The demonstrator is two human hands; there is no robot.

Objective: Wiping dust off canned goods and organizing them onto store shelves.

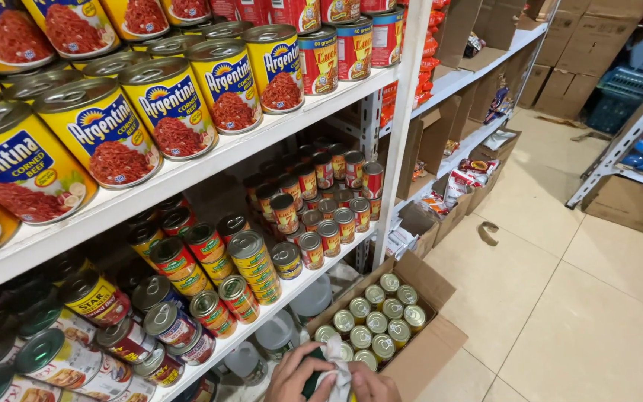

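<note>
1. Can (312, 380), dark green and small, sits at the very bottom of the view, held between both hands, just in front of the open cardboard box (429, 350) on the floor.
2. The left hand (292, 376) is wrapped around the can's side, fingers curled shut on it.
3. The right hand (373, 385) is closed on a white cloth (338, 372) and presses it against the can. Most of the can is hidden by the hands and the cloth.
4. I think the can is hard and stiff, so it will not squash. It looks small enough to fit in one hand. It is likely a bit heavy for its size, since it seems full.
5. Its round metal side may be smooth and slippery. The best place to hold it is around the middle, the way the left hand does now, with fingers on one side and thumb on the other.
6. The box holds many more cans with shiny tops (376, 321), packed close in rows.
7. To the left stands a white shelf (210, 160). Big yellow cans (173, 108) fill the top board, and smaller red and yellow cans (251, 257) are stacked lower down.
8. More boxes (589, 37) sit far back at the end of the aisle, and the tile floor (597, 320) is pale.
</note>
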